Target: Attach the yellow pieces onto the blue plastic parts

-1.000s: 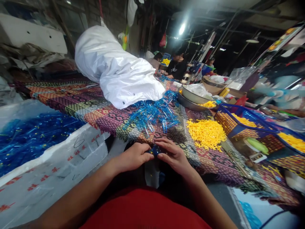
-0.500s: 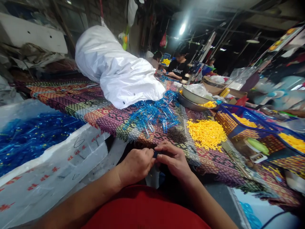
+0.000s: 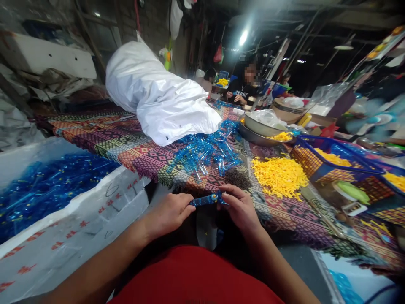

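- Left hand (image 3: 169, 215) and right hand (image 3: 242, 207) pinched opposite ends of a blue piece (image 3: 205, 200) beside the bench (image 3: 142, 154).
- Yellow pieces (image 3: 280, 177) lay heaped on the bench.

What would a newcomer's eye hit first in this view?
Probably the big white sack, slumped across the patterned cloth, its near end by loose clear-blue pieces. Next, the bright yellow heap on the cloth, right of a small dark pile. Nearer, the left hand and right hand hold a blue piece between them.
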The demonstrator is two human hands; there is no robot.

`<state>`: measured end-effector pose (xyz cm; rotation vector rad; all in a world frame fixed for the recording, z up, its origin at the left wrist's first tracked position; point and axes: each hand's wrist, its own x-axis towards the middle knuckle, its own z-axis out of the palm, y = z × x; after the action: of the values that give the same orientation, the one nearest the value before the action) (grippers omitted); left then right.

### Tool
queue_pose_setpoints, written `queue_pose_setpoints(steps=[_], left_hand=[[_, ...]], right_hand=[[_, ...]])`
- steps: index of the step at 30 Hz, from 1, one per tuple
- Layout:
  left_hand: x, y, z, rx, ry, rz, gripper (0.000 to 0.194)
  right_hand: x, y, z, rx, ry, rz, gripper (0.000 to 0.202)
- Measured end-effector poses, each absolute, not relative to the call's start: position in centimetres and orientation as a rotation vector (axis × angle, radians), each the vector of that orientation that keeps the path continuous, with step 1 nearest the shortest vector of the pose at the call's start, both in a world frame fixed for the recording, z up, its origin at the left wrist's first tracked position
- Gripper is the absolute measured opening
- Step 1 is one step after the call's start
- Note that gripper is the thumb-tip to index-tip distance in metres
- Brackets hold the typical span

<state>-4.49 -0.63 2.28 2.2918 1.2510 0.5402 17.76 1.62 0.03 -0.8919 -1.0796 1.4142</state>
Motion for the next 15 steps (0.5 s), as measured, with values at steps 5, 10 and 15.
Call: queue_pose_setpoints(steps=[5,10,15], left_hand=[[-6.0,-1.2,0.4,1.757,1.302,0.833,0.023],[-14.4,-0.6,-1.2,0.727,1.513,1.639,0.018],[-24.6,-0.4,0.5,0.338,1.739,1.913,0.014]], right_hand=[[18.1,1.3,0.3,-0.834,-1.158,1.478,0.038],[20.0,1.9,-0.8,-0.918,-1.097,1.468,0.034],[21.1,2.4,-2.2,-0.902,-0.991,1.480,0.029]])
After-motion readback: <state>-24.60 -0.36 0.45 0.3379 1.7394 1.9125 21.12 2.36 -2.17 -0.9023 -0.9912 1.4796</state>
